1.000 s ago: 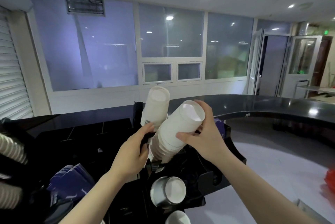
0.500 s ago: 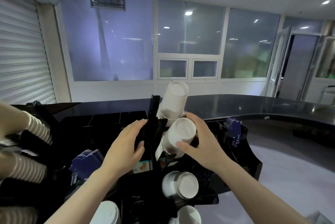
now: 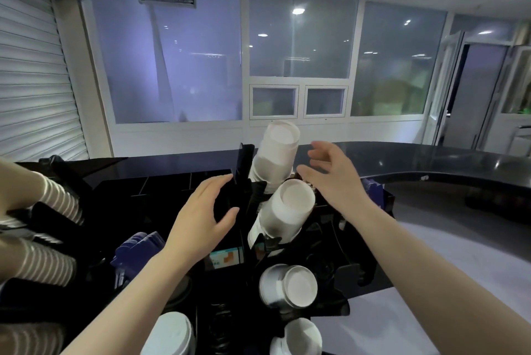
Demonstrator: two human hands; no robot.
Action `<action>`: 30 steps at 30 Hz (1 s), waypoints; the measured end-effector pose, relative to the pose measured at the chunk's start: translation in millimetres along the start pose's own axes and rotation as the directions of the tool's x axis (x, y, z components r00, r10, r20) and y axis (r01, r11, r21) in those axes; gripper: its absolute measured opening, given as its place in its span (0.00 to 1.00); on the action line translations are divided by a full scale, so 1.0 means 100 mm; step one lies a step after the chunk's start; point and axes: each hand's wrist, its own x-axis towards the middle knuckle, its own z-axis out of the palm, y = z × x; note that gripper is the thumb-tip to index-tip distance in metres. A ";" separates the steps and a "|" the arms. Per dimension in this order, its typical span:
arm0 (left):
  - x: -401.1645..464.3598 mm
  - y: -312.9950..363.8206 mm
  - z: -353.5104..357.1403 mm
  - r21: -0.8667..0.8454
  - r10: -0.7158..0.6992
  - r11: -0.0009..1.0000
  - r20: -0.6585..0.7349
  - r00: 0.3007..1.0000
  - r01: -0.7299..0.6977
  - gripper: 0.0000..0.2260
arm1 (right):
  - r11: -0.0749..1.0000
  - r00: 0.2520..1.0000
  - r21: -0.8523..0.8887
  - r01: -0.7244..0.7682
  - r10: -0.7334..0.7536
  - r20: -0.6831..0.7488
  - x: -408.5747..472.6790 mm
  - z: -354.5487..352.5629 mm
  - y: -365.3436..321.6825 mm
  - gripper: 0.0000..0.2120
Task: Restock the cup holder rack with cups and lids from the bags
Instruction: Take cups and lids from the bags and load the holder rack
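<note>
Since half a second earlier, the right hand (image 3: 334, 179) had been lifted off the white cup stack (image 3: 283, 212) it had gripped, and that stack was left seated, tilted, in a slot of the black rack (image 3: 321, 242). The right hand was held just above and to the right of the stack, apart from it, with fingers spread wide and nothing held. The left hand (image 3: 202, 218) was kept against the upright black divider (image 3: 242, 170) on the rack's left side, its fingers straight and relaxed; whether the palm was pressed to the panel could not be told. A second stack (image 3: 275, 153) was seen in the slot behind, leaning up and away, its top just left of the right fingertips. Two shorter stacks (image 3: 288, 285) were lodged in lower slots nearer the camera, and a lidded white cup (image 3: 169, 334) was seen at the bottom edge. Ribbed brown cups (image 3: 54, 196) were stacked in holders at far left, and blue items (image 3: 138, 248), too blurred to identify, were seen beside the left forearm. The rack was set on a dark curved counter (image 3: 431, 159), with windows (image 3: 298, 38) behind.
</note>
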 end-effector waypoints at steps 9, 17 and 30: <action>0.66 -0.20 0.30 -0.240 -0.147 0.950 0.217 0.965 0.199 0.35 | 0.982 0.943 -0.119 -0.146 0.174 0.285 0.49 0.13 0.14 0.32; 0.89 -0.26 0.47 -0.519 -0.085 0.788 0.441 0.893 0.331 0.26 | 0.979 0.941 -0.112 -0.169 0.195 0.277 0.62 0.17 0.32 0.34; 0.86 -0.18 0.33 -0.534 -0.056 0.793 0.418 0.907 0.295 0.28 | 0.984 0.942 -0.145 -0.101 0.142 0.303 0.60 0.25 0.33 0.33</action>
